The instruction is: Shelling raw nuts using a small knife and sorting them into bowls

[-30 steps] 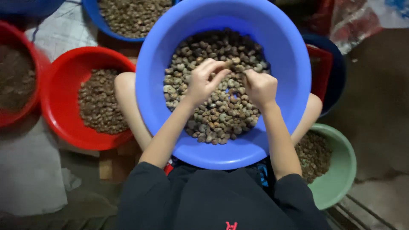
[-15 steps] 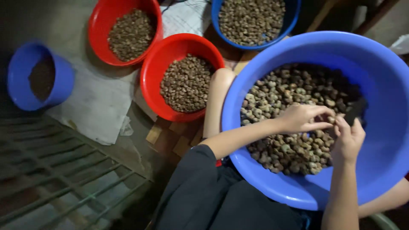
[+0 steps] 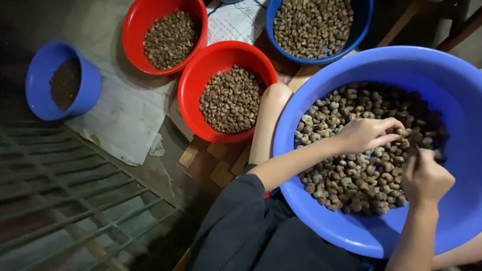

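Nuts (image 3: 351,180), brownish, mottled, heaped in large blue basin (image 3: 321,221) on person's lap; pile lies directly under both hands. Left hand (image 3: 369,134) rests on heap, fingers curled, tips pinched toward nut at right edge of pile. Right hand (image 3: 426,178) just beside it, closed on small dark object; cannot tell what. Hands near, not touching; left nearer pile centre. Outward: two red bowls (image 3: 228,93) (image 3: 165,32), blue bowl (image 3: 321,27), all with nuts. Small blue bucket (image 3: 63,83) far left, darker contents.

Floor (image 3: 150,170), pale sheet (image 3: 120,115), red basins (image 3: 193,80), blue tub (image 3: 37,75)
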